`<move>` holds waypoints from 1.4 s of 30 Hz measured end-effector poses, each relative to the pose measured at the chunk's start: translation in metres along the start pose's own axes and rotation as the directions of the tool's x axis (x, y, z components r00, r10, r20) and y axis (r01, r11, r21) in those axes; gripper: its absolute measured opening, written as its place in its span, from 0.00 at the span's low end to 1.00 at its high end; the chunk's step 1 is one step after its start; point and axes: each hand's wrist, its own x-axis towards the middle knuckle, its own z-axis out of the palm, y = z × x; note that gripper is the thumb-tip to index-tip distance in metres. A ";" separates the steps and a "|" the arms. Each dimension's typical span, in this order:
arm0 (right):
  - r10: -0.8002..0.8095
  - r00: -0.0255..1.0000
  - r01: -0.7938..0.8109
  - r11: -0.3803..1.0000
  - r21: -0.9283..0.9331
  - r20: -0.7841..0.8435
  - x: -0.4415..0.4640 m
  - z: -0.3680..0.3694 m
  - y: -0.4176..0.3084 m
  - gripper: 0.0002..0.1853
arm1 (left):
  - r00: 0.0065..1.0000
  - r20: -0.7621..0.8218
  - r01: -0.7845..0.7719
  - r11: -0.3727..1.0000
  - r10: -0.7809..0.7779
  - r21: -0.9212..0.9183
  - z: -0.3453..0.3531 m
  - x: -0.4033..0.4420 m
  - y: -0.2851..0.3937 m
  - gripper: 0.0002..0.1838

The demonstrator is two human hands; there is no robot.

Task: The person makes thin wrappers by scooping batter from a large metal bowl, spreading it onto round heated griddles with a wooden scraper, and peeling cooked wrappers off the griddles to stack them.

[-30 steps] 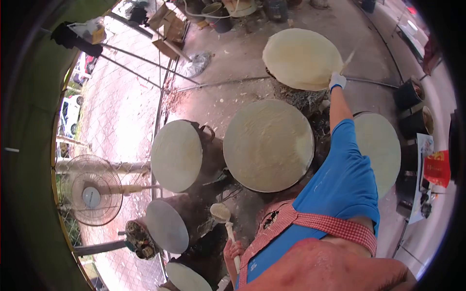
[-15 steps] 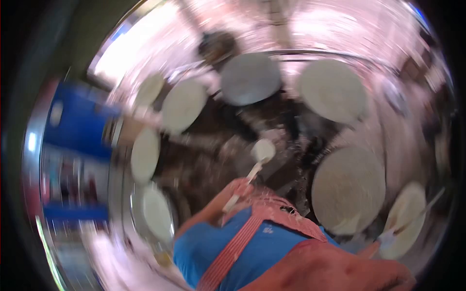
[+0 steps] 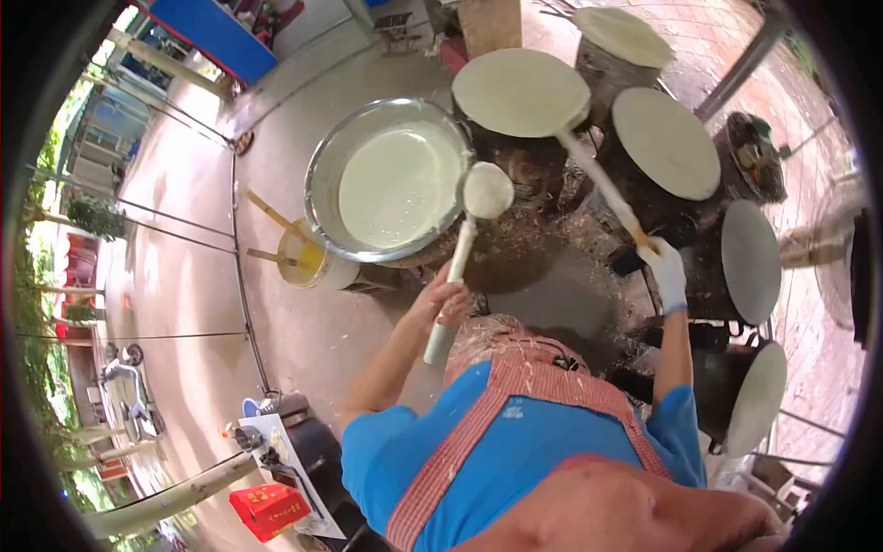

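Note:
My left hand [image 3: 445,300] is closed around the pale handle of a ladle [image 3: 488,190], whose round, batter-coated cup sits at the right rim of a metal basin [image 3: 317,204]. Pale, creamy batter [image 3: 402,187] fills the basin. In a white glove, my right hand [image 3: 666,269] grips a long, flat spatula [image 3: 600,181]. Its far end reaches the near edge of a round griddle [image 3: 521,90] covered with a pale layer. Another pale-covered griddle [image 3: 666,143] lies just beyond my right hand.
More round griddles [image 3: 624,37] curve around the right side, including a greyer one [image 3: 751,261]. Left of the basin stands a bucket [image 3: 302,254] with yellow contents and stick handles. A red packet [image 3: 269,511] lies at lower left. A pole [image 3: 740,69] rises at upper right.
The view has swung round, bringing the batter basin in front of me. My right hand has gone from the lower right to a forward griddle with the spatula. My left hand still holds the ladle.

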 end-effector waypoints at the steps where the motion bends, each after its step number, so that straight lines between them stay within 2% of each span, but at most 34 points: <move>1: -0.213 0.977 0.212 0.961 -0.178 0.010 0.042 0.030 -0.014 0.19 | 0.986 0.144 -0.098 0.993 0.087 0.067 -0.026 0.002 0.023 0.37; 2: -0.091 0.982 0.127 0.967 -0.220 0.168 0.068 0.053 -0.063 0.19 | 0.992 -0.058 -0.108 0.993 0.112 0.056 -0.039 0.003 0.040 0.39; 3: -0.259 0.939 0.311 0.920 -0.239 0.228 0.097 0.082 -0.086 0.19 | 0.989 -0.016 -0.145 0.989 0.146 0.033 -0.075 0.014 0.047 0.38; 4: -0.165 0.924 0.284 0.900 -0.331 0.346 0.119 0.106 -0.119 0.19 | 0.984 -0.121 -0.126 0.990 0.133 0.064 -0.087 0.017 0.061 0.39; 6: -0.204 0.866 0.440 0.746 -0.500 0.457 0.151 0.165 -0.172 0.20 | 0.985 -0.150 -0.095 0.993 0.084 -0.065 -0.161 0.051 0.069 0.29; 8: -0.163 0.804 0.568 0.496 -0.657 0.572 0.166 0.237 -0.188 0.14 | 0.964 -0.263 -0.026 0.983 -0.024 -0.183 -0.228 0.093 0.067 0.17; 9: -0.156 0.759 0.639 0.362 -0.679 0.632 0.172 0.271 -0.177 0.13 | 0.889 -0.457 -0.087 0.988 0.021 -0.124 -0.249 0.112 0.061 0.10; 11: -0.183 0.722 0.674 0.405 -0.618 0.667 0.161 0.266 -0.222 0.13 | 0.728 -0.541 0.235 0.895 -0.421 -0.380 -0.301 0.143 0.065 0.08; 12: -0.225 0.695 0.696 0.447 -0.562 0.683 0.158 0.260 -0.239 0.14 | 0.731 -0.539 0.216 0.892 -0.418 -0.398 -0.298 0.144 0.067 0.08; 14: -0.237 0.742 0.633 0.557 -0.538 0.627 0.168 0.255 -0.202 0.17 | 0.756 -0.654 0.121 0.988 -0.029 0.095 -0.265 0.135 0.069 0.11; 15: -0.104 0.781 0.553 0.575 -0.603 0.616 0.168 0.265 -0.171 0.19 | 0.755 -0.655 0.108 0.990 -0.024 0.089 -0.252 0.138 0.072 0.11; 17: -0.073 0.766 0.517 0.659 -0.546 0.639 0.145 0.270 -0.146 0.21 | 0.708 -0.592 0.245 0.921 -0.383 -0.303 -0.233 0.147 0.087 0.20; 18: -0.003 0.786 0.442 0.702 -0.559 0.618 0.133 0.264 -0.147 0.21 | 0.832 -0.348 0.188 0.811 -0.431 -0.555 -0.237 0.147 0.082 0.20; 19: -0.069 0.791 0.444 0.748 -0.493 0.608 0.123 0.254 -0.133 0.22 | 0.830 -0.359 0.179 0.813 -0.427 -0.554 -0.225 0.140 0.085 0.20; 21: -0.087 0.828 0.405 0.777 -0.483 0.554 0.098 0.226 -0.142 0.21 | 0.932 -0.100 0.088 0.484 -0.349 -0.870 -0.175 0.115 0.113 0.19; 22: -0.118 0.820 0.429 0.775 -0.465 0.560 0.095 0.220 -0.148 0.21 | 0.945 -0.081 0.076 0.456 -0.316 -0.887 -0.128 0.088 0.142 0.20; 24: -0.331 0.864 0.462 0.820 -0.338 0.379 0.083 0.203 -0.152 0.19 | 0.958 -0.277 -0.149 0.703 -0.071 -0.696 -0.076 0.058 0.171 0.11; 25: -0.360 0.845 0.494 0.807 -0.323 0.395 0.085 0.191 -0.158 0.19 | 0.950 -0.311 -0.204 0.724 -0.015 -0.659 -0.040 0.036 0.191 0.07; 26: -0.506 0.809 0.575 0.787 -0.223 0.299 0.094 0.183 -0.174 0.17 | 0.934 -0.337 -0.277 0.830 0.116 -0.485 -0.017 0.020 0.205 0.09; 27: -0.622 0.763 0.643 0.757 -0.116 0.175 0.099 0.178 -0.190 0.16 | 0.942 -0.276 -0.310 0.810 0.190 -0.499 0.017 0.000 0.221 0.08; 28: -0.725 0.684 0.729 0.681 -0.069 0.078 0.110 0.172 -0.207 0.16 | 0.879 -0.357 -0.436 0.834 0.315 -0.338 0.057 -0.020 0.232 0.08; 29: -0.803 0.596 0.802 0.596 -0.043 -0.033 0.122 0.163 -0.224 0.16 | 0.868 -0.355 -0.457 0.838 0.347 -0.298 0.067 -0.033 0.247 0.08; 31: -0.874 0.460 0.867 0.480 -0.133 -0.159 0.147 0.145 -0.258 0.15 | 0.877 -0.241 -0.420 0.907 0.417 0.040 0.076 -0.062 0.286 0.06; 32: -0.835 0.519 0.849 0.528 -0.002 -0.181 0.150 0.132 -0.277 0.15 | 0.873 -0.220 -0.429 0.900 0.435 0.079 0.090 -0.071 0.297 0.06; 33: -0.793 0.578 0.816 0.563 0.131 -0.191 0.149 0.122 -0.291 0.15 | 0.759 -0.223 -0.535 0.781 0.612 0.324 0.104 -0.082 0.303 0.09; 34: -0.787 0.571 0.821 0.556 0.132 -0.233 0.151 0.123 -0.294 0.15 | 0.620 -0.171 -0.589 0.599 0.766 0.543 0.115 -0.089 0.307 0.13; 35: -0.768 0.592 0.804 0.546 0.236 -0.243 0.154 0.130 -0.292 0.16 | 0.623 -0.139 -0.587 0.577 0.770 0.568 0.112 -0.092 0.307 0.13; 36: -0.749 0.614 0.780 0.530 0.333 -0.247 0.157 0.138 -0.287 0.16 | 0.581 -0.168 -0.583 0.551 0.796 0.597 0.093 -0.086 0.304 0.18; 37: -0.736 0.617 0.782 0.533 0.324 -0.279 0.158 0.155 -0.273 0.16 | 0.542 -0.198 -0.577 0.533 0.816 0.619 0.069 -0.077 0.300 0.24; 38: -0.652 0.756 0.600 0.662 0.448 -0.050 0.154 0.177 -0.246 0.16 | 0.598 -0.362 -0.574 0.697 0.715 0.430 0.040 -0.060 0.291 0.09; 39: -0.526 0.826 0.366 0.773 0.518 0.201 0.145 0.186 -0.222 0.16 | 0.657 -0.504 -0.538 0.817 0.561 0.207 0.008 -0.041 0.276 0.13; 40: -0.363 0.856 0.146 0.852 0.503 0.367 0.129 0.185 -0.206 0.16 | 0.883 -0.317 -0.364 0.931 0.345 0.001 -0.026 -0.029 0.252 0.14; 41: -0.193 0.830 -0.085 0.883 0.461 0.523 0.115 0.186 -0.191 0.16 | 0.992 -0.073 -0.114 0.981 0.104 -0.157 -0.046 -0.023 0.237 0.15; 42: -0.203 0.868 0.030 0.932 0.360 0.452 0.107 0.188 -0.166 0.16 | 0.996 -0.080 0.006 0.884 -0.050 -0.468 -0.043 -0.015 0.232 0.16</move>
